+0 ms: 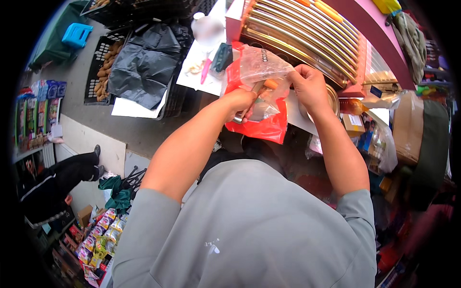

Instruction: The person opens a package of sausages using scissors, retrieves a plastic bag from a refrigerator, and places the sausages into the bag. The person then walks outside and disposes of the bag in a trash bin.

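Note:
My right hand (310, 86) pinches the upper edge of a red and clear plastic bag (264, 64). Metal tongs (248, 104) are in my left hand (239, 104), their tips pointing into the bag's opening. Near the tips an orange sausage (271, 84) shows in the bag; whether the tongs clasp it cannot be told. Behind the bag stands a sausage roller grill (302, 36) with shiny metal rollers. Two orange sausages (328, 10) lie on its far rollers. A round metal container (333, 100) is partly hidden by my right hand.
White counter (187, 77) at left bears a pink-handled utensil (206, 71) and a dark green box (222, 57). Black plastic bags (144, 64) cover a crate beside it. A sauce bottle (353, 107) and cardboard boxes (408, 126) stand right. Another person's legs (75, 167) are at far left.

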Demonstrator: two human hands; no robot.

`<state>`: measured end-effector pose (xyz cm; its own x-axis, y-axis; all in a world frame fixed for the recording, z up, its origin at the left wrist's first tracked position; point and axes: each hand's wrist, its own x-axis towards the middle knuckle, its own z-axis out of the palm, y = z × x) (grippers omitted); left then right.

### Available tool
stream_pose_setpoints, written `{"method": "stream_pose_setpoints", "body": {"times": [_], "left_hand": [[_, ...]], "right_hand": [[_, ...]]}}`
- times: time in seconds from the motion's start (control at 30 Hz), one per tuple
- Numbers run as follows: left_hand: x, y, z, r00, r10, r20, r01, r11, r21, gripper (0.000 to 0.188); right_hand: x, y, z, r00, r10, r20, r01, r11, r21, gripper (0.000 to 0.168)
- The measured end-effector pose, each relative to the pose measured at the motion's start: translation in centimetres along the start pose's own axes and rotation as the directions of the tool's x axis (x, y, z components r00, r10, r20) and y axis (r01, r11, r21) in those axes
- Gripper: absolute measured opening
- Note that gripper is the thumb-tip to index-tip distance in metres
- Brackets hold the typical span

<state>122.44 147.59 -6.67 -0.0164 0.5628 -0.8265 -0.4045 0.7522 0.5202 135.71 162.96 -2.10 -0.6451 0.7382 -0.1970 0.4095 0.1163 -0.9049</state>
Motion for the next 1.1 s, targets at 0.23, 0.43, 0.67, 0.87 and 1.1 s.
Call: {"method": "stream_pose_setpoints", "body": {"times": [0.23, 0.43, 0.67, 0.87, 1.1], "left_hand": [[2.8, -1.7, -0.1, 0.994, 0.0, -0.105, 0.001, 1.0, 0.015, 0.033], [5.5, -5.4, 0.0, 0.98, 0.155, -0.125, -0.14, 0.983, 0.119, 0.043], [10.0, -11.4, -0.9, 0.859, 0.486, -0.164, -0.367, 0.806, 0.465, 0.044], [12.2, -10.2, -0.6, 0.867, 0.497, -0.041, -0.425, 0.779, 0.461, 0.041], [12.5, -9.1, 0.4, 0.896, 0.443, 0.011, -0.406, 0.81, 0.422, 0.037]], "right_hand": [[-0.2, 0.3, 0.5, 0.999, 0.006, 0.051, -0.005, 1.0, -0.018, 0.019], [-1.6, 0.8, 1.4, 0.995, 0.016, 0.1, -0.017, 1.0, 0.007, 0.017], [-5.3, 1.6, 5.2, 0.983, 0.017, 0.181, -0.019, 1.0, 0.009, 0.015], [-8.0, 2.2, 8.5, 0.984, 0.033, 0.176, -0.032, 0.999, -0.005, 0.011], [-7.3, 1.7, 7.8, 0.986, 0.08, 0.146, -0.095, 0.99, 0.103, 0.012]]}}
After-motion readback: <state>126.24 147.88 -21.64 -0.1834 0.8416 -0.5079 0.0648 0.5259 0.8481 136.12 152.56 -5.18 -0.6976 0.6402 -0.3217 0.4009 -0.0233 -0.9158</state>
